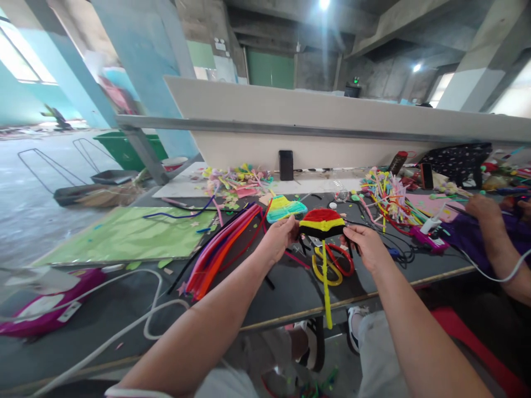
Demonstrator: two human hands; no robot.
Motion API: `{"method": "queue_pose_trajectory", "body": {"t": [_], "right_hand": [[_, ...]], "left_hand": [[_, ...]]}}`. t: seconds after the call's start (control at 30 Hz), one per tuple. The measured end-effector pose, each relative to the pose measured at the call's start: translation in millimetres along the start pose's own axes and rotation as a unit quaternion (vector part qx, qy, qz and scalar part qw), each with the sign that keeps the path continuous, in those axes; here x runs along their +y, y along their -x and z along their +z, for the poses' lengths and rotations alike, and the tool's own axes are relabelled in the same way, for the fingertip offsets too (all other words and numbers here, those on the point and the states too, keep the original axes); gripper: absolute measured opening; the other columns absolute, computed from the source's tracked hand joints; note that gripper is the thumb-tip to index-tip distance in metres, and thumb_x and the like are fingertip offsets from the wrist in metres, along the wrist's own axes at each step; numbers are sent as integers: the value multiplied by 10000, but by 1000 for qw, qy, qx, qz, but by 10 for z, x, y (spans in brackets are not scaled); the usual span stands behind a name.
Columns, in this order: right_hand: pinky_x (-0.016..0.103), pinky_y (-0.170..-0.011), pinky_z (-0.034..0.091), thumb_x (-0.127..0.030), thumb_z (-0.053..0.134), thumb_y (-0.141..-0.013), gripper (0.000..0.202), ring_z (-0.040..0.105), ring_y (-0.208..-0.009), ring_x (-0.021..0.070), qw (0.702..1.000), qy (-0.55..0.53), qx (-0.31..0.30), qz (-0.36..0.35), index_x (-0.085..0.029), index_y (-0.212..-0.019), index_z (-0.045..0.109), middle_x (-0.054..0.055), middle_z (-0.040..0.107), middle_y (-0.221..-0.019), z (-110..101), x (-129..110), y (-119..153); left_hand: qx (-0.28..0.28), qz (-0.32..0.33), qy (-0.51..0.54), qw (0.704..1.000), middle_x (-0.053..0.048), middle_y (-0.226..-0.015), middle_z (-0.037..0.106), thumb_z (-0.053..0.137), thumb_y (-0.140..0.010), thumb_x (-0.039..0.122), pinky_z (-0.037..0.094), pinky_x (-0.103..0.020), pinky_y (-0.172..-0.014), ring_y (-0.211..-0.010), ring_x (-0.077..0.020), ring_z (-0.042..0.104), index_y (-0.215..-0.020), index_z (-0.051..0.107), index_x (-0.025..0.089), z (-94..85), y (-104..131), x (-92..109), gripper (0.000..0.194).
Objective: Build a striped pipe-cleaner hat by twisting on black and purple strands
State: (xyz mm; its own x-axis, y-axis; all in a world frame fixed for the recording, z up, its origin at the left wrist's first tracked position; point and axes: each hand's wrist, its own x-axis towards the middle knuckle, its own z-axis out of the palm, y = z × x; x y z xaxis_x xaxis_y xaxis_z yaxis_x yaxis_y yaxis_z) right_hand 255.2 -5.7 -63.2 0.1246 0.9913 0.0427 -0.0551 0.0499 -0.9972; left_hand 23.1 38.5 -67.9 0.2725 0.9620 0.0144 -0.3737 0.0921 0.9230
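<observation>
My left hand (pixel 282 240) pinches the left edge of a half-round pipe cleaner piece (pixel 321 224) with red, yellow and black bands. My right hand (pixel 365 244) grips its right edge, so the piece is held level between both hands above the table. From its underside a yellow pipe cleaner (pixel 326 298) hangs down past the table's front edge. Short black ends stick out below it near the fingers. Just behind my left hand lies a similar yellow and teal pipe cleaner piece (pixel 286 210). Beneath the held piece are scissors with red and yellow handles (pixel 346 271).
A bundle of pink, purple and orange pipe cleaners (pixel 215 260) lies left, beside a green plastic sheet (pixel 136 235). Magenta glue guns (pixel 78 282) and cables rest at both sides. A phone (pixel 286 166) leans on the back panel. A co-worker's hand (pixel 483 213) is at right.
</observation>
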Motion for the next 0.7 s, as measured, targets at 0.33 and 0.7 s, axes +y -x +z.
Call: {"method": "queue_pose_trajectory", "body": {"t": [0.33, 0.7], "right_hand": [[245, -533, 461, -361, 787, -594, 263, 603, -562, 140, 997, -66, 18, 36, -169, -723, 663, 21, 658, -596, -2, 35, -42], [216, -455, 454, -278, 784, -589, 233, 541, -457, 97, 985, -137, 27, 102, -173, -663, 590, -9, 604, -534, 36, 63, -30]], "left_hand": [[-79, -10, -169, 982, 27, -585, 566, 790, -580, 308, 339, -186, -507, -496, -60, 470, -724, 600, 127, -100, -10, -56, 300], [-80, -3, -178, 981, 33, -567, 559, 777, -578, 285, 319, -181, -495, -481, -53, 454, -696, 583, 132, -140, -38, 9, 274]]}}
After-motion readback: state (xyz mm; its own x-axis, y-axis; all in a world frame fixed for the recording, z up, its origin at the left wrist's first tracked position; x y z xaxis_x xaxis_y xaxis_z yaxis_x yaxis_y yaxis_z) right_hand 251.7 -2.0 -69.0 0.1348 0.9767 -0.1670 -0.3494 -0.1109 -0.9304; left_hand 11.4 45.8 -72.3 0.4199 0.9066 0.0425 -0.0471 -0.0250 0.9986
